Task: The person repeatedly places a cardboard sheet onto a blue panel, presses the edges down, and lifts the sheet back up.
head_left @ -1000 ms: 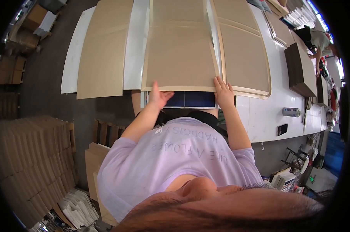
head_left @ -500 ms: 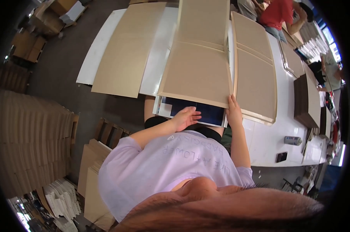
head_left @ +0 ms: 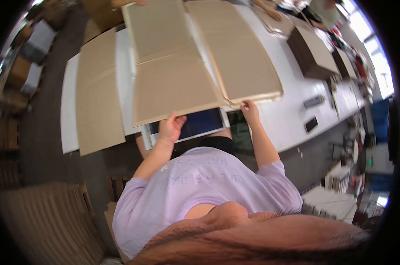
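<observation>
A long tan cardboard panel (head_left: 175,90) with a folded rim lies in front of me. Under its near end a dark blue sheet (head_left: 202,123) in a white frame (head_left: 224,119) sticks out toward my body. My left hand (head_left: 170,127) is at the panel's near edge, thumb at the rim and fingers curled just below it. To the right, a second rimmed cardboard panel (head_left: 235,53) rests on the white table. My right hand (head_left: 249,110) is closed in a pinch at that panel's near left corner, on its pale edge.
Left is a flat cardboard sheet (head_left: 100,97) over a white board (head_left: 69,104). Right on the table (head_left: 275,121) are a spray can (head_left: 314,102), a black phone (head_left: 311,125) and a brown stack (head_left: 312,53). Co-workers' hands (head_left: 270,12) show at the far side. Stacked cardboard (head_left: 49,221) stands lower left.
The view has turned. My left hand has gone from over the blue sheet to the middle panel's near edge. My right hand has moved from that panel's corner to the right panel's corner.
</observation>
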`<action>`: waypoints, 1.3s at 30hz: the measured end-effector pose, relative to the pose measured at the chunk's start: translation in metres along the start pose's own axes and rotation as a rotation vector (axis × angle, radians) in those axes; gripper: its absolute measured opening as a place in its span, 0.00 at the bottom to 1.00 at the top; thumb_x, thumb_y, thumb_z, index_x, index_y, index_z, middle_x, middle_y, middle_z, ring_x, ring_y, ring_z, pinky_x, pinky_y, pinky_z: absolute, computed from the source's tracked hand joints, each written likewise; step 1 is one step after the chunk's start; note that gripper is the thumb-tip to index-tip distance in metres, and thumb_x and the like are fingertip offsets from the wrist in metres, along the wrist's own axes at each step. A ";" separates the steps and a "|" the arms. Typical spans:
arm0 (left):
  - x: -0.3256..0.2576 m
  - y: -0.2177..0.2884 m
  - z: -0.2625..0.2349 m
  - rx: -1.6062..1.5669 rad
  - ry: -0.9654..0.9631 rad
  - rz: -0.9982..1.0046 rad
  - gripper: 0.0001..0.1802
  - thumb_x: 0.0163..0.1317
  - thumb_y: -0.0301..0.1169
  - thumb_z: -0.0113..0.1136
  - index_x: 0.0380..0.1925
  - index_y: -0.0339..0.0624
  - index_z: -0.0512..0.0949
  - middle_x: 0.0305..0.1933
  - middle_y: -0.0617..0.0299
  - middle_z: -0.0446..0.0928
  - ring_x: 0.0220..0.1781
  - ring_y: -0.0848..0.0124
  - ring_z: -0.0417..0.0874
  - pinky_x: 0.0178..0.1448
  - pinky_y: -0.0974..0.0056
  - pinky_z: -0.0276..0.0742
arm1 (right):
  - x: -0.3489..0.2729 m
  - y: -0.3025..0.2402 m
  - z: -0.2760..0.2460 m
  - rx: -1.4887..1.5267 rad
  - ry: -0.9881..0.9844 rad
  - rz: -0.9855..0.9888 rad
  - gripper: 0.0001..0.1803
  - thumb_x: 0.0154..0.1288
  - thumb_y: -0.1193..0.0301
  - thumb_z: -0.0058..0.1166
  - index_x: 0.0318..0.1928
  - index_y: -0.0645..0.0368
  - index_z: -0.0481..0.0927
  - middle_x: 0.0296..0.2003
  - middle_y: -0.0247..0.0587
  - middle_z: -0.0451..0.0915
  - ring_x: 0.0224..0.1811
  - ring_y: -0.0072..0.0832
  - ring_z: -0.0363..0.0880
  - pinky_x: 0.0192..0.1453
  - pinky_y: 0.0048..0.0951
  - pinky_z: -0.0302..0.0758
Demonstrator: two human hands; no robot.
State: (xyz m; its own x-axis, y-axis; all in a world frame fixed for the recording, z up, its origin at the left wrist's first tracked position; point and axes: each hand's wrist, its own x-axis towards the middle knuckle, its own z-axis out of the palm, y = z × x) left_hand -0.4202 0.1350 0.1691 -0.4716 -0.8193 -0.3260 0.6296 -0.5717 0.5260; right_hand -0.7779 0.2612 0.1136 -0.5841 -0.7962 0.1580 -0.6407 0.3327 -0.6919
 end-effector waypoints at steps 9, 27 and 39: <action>-0.003 0.043 0.039 0.075 0.012 0.023 0.12 0.69 0.29 0.52 0.51 0.42 0.73 0.49 0.59 0.80 0.49 0.64 0.83 0.53 0.58 0.81 | 0.031 -0.022 0.027 -0.219 -0.112 -0.042 0.13 0.53 0.64 0.63 0.37 0.57 0.81 0.35 0.44 0.81 0.41 0.40 0.80 0.45 0.37 0.76; -0.018 0.102 0.049 0.075 -0.079 0.124 0.12 0.69 0.30 0.50 0.50 0.43 0.73 0.47 0.57 0.81 0.49 0.64 0.83 0.53 0.59 0.79 | 0.053 -0.048 0.041 -0.366 -0.277 -0.019 0.10 0.56 0.64 0.58 0.36 0.54 0.79 0.39 0.43 0.79 0.45 0.42 0.79 0.48 0.40 0.76; -0.053 0.158 -0.021 -0.272 -0.259 0.136 0.12 0.69 0.32 0.50 0.48 0.42 0.76 0.47 0.56 0.82 0.49 0.61 0.83 0.54 0.56 0.79 | 0.073 0.004 0.081 -0.216 -0.265 -0.031 0.05 0.48 0.72 0.56 0.26 0.60 0.79 0.19 0.46 0.79 0.23 0.38 0.80 0.30 0.38 0.77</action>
State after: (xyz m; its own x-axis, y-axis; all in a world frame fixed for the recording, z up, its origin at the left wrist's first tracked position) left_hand -0.2828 0.0870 0.2534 -0.4911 -0.8702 -0.0405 0.8212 -0.4779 0.3118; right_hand -0.7829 0.1639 0.0654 -0.4313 -0.9016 -0.0318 -0.7634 0.3835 -0.5197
